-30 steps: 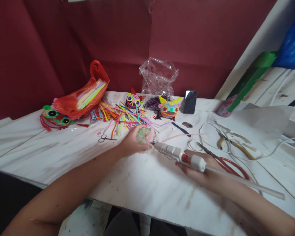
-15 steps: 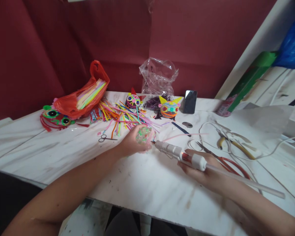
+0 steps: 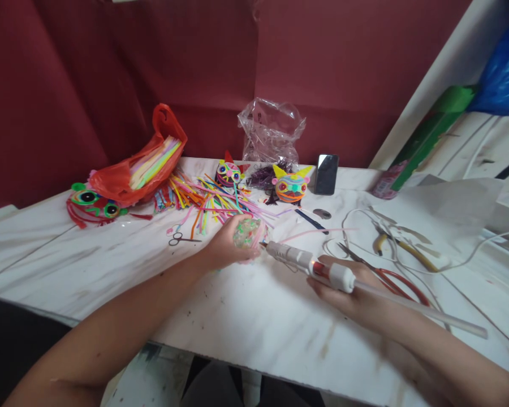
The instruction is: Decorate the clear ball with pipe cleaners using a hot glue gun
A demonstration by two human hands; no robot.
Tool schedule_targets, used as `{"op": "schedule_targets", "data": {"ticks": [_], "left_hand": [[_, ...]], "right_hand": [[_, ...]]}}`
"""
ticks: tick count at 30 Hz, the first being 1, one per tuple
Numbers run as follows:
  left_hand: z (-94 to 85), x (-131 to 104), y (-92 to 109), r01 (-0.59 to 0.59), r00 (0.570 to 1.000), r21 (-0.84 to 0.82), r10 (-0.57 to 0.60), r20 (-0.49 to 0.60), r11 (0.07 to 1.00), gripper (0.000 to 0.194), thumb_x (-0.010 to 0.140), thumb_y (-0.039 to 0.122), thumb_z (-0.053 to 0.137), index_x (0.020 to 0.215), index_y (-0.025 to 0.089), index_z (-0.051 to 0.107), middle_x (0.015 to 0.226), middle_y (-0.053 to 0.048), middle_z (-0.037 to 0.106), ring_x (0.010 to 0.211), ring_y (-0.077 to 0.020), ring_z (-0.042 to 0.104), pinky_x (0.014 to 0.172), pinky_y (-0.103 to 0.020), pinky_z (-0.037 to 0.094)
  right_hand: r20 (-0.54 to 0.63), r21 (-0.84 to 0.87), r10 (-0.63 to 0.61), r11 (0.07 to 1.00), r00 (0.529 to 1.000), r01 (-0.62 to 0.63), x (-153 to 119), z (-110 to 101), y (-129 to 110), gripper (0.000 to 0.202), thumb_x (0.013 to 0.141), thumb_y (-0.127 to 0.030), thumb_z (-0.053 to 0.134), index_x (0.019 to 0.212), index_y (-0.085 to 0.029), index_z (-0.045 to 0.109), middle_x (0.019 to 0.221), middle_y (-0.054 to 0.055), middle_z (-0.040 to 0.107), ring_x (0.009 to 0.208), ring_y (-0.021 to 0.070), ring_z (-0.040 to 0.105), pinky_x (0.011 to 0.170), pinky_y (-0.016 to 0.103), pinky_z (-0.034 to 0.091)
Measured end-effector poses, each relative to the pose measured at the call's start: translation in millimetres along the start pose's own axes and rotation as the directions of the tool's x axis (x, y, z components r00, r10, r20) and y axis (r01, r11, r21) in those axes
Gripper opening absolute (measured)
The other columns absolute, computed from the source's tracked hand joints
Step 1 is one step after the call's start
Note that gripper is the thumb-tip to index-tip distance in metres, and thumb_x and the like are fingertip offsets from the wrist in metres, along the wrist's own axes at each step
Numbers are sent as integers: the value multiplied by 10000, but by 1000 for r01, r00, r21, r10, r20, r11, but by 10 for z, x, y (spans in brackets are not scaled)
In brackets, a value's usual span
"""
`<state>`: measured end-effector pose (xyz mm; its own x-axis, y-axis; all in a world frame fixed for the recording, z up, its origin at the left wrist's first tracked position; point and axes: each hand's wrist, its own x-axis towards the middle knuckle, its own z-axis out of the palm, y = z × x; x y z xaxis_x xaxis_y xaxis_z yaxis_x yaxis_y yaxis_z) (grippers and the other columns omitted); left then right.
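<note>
My left hand (image 3: pixel 225 243) is closed round a small rounded craft piece (image 3: pixel 246 233), clear with green and red bits and a pink edge. In my right hand (image 3: pixel 343 288) is a white hot glue gun (image 3: pixel 297 258), with a long glue stick (image 3: pixel 424 311) jutting from its back. The gun's nozzle points left, right beside the pink edge; whether it touches I cannot tell. A pink pipe cleaner (image 3: pixel 309 232) lies just beyond the gun. My left fingers are partly hidden behind the craft piece.
Behind lie loose coloured pipe cleaners (image 3: pixel 212 200), a red bag (image 3: pixel 123 180), and a yellow-horned animal head (image 3: pixel 290 186). Small scissors (image 3: pixel 184 239) lie left. Red-handled scissors (image 3: pixel 401 282), pliers (image 3: pixel 407 252) and a white cable (image 3: pixel 466 264) lie right. A phone (image 3: pixel 326 175) leans at the back.
The whole view has shifted slightly. Both hands keep their hold, and the glue gun's nozzle stays beside the craft piece.
</note>
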<state>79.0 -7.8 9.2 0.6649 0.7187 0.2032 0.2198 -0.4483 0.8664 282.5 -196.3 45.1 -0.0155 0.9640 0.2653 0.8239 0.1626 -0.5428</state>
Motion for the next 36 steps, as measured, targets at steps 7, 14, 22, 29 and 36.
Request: {"op": "schedule_targets", "data": {"ticks": [7,14,22,29,36], "left_hand": [[-3,0,4,-8,1000,4,8,2,1000,829,569,403,819,1297,230,462,1223,-90,586,1129,-312,567,941,-428,486],[6,-5,11,10,1000,-13,-10,7,1000,834,584,380,815,1319,232,451,1203,-97,593,1099,-302,583,861,-391,527],[3,-6,-19,-37,999,4,37,13,999,795,600,355,816,1307,254,465,1182,-88,619,1107,-304,588,914,-427,511],[-6,-12,7,-25,1000,22,24,18,999,809,602,348,812,1319,228,455,1201,-99,605,1140,-317,570,940,-427,494],[-14,-6,10,-40,999,12,39,36,999,810,594,350,816,1315,235,463,1217,-104,600,1112,-308,583,920,-436,502]], "right_hand": [[8,15,5,1000,1000,-5,5,0,-14,192,811,-304,512,640,-232,465,557,-31,554,482,119,490,472,233,375],[-10,8,16,1000,1000,-16,18,-7,-19,195,809,-314,508,636,-235,464,548,-33,549,471,121,497,465,234,380],[-36,50,45,998,998,-43,38,-42,-27,167,798,-329,516,660,-235,502,567,-27,583,503,138,556,475,236,413],[-9,51,54,997,999,-53,30,-50,-59,175,790,-327,515,646,-232,491,557,-27,577,492,131,542,466,232,405],[-21,80,64,995,998,-62,50,-62,-56,175,781,-341,509,645,-230,506,559,-22,593,502,141,562,477,236,426]]}}
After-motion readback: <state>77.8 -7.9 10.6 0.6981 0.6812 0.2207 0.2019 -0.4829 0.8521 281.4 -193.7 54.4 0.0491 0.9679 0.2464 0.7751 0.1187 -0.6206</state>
